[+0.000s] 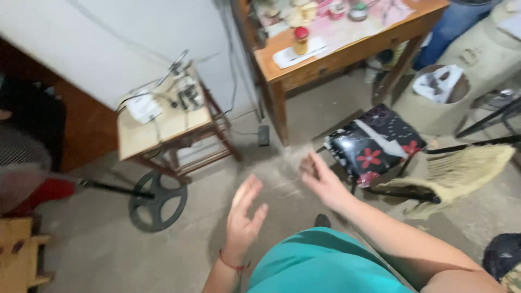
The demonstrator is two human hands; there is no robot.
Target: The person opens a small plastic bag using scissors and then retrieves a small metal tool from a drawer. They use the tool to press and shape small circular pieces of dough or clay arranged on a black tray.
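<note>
Both hands hang empty over the concrete floor, fingers released and spread, grasping nothing. The left hand, a red cord at its wrist, is held edge-up; the right hand reaches forward, nearest the black stool with red flowers. A straw broom lies just beside that stool, and a small wooden worktop stands well to the left.

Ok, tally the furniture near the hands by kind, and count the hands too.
Hands: 2, left hand and right hand, both empty
Small wooden table: 1
Wooden desk: 1
Floral stool: 1
Total: 5
</note>
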